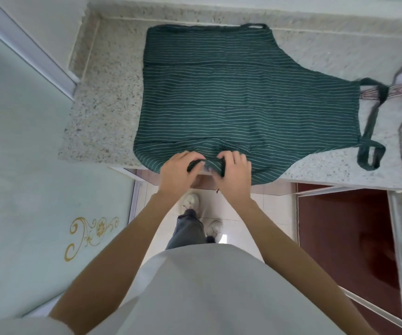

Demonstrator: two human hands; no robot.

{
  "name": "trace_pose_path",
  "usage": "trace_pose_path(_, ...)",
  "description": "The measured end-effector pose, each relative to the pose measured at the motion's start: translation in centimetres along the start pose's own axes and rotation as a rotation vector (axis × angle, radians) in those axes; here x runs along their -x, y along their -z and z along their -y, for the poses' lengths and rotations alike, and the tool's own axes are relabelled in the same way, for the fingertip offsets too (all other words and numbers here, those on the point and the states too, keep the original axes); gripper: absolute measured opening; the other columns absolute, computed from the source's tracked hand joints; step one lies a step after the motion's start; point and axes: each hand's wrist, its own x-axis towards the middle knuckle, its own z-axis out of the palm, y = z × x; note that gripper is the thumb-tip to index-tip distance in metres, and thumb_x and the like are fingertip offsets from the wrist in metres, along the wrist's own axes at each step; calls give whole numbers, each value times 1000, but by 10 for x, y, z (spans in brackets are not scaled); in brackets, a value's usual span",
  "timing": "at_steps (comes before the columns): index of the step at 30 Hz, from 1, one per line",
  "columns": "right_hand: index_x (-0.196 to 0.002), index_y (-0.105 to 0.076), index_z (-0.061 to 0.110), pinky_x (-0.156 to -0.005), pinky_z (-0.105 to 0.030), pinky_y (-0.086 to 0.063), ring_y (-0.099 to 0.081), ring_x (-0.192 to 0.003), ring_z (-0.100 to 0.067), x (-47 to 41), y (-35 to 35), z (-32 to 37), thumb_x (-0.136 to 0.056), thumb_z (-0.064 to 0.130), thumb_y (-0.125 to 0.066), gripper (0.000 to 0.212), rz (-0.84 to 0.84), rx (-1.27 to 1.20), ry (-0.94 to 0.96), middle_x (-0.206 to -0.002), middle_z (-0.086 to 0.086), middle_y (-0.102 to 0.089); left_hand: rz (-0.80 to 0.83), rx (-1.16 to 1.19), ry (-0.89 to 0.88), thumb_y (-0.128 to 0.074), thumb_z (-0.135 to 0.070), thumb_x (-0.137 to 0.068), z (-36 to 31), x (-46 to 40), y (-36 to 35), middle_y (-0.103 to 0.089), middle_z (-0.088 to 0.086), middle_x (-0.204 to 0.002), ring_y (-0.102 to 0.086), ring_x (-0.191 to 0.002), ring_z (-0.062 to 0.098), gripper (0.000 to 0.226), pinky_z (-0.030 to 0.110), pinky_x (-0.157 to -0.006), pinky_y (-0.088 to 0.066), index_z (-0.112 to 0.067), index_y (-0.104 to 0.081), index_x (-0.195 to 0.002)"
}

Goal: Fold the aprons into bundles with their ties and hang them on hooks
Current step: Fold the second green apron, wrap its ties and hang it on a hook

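Both hands, left (179, 169) and right (233, 171), pinching the green striped apron (243, 100) at its near edge overhanging the counter (98, 112); risk: cloth sliding off if tugged.

Both my arms reach forward and down, bare from the elbows, forearms angling inward so my wrists come close together. My left hand (179, 169) lies knuckles up, its fingers (190, 157) curled under and pinching a dark strap (193, 164). My right hand (233, 172) sits just beside it, also knuckles up, fingers bent and thumb tucked, gripping a bunched fold of the green striped apron (243, 97) at its near edge. The two hands are near each other but not touching, the fabric stretched between them.
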Motion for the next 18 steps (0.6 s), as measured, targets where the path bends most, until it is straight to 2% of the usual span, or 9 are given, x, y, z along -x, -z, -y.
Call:
trace_pose_path(3, -92, -59, 14, -75, -33, -32, -52, -84, -28, -10, 16, -9, -56, 6, -79, 42, -58, 61, -32, -89, -4, -58, 29, -19, -17, -62, -26, -84, 0, -2, 11, -68, -4, -85, -62, -79, 15, 12, 25, -65, -47, -19, -69, -92)
trace_pose_path(6, -90, -63, 12, -70, -35, -40, -53, -79, -29, -2, 33, -37, -51, -9, -74, 45, -109, 91, 9, -88, -6, -60, 68, -117, -50, -64, -15, -85, 13, 2, 17, -66, -3, -89, -60, -84, 18, 10, 25, -68, -46, -17, -68, -94)
trace_pose_path(10, -92, -68, 11, -69, -37, -50, -61, -77, -32, 15, 57, -84, -60, -10, -73, 38, -39, 57, 31, -85, -7, -67, 47, -219, 52, -59, 2, -80, 31, 15, 23, -66, 2, -93, -57, -90, 27, 25, 39, -72, -52, -13, -67, -98)
trace_pose_path(14, -98, -67, 9, -63, -36, -49, -63, -77, -33, 21, 75, -103, -75, -4, -66, 26, 26, 91, 19, -83, -11, -69, 1, -222, 152, -52, -1, -89, 39, 22, 36, -68, 7, -97, -60, -89, 29, 24, 38, -76, -49, -12, -67, -103)
trace_pose_path(18, -102, -66, 5, -61, -32, -44, -64, -74, -34, 29, 84, -117, -85, -1, -57, 19, 100, 90, 18, -86, -13, -70, 51, -175, 261, -43, -6, -94, 39, 26, 46, -67, 9, -103, -62, -87, 31, 23, 37, -74, -49, -9, -63, -107)
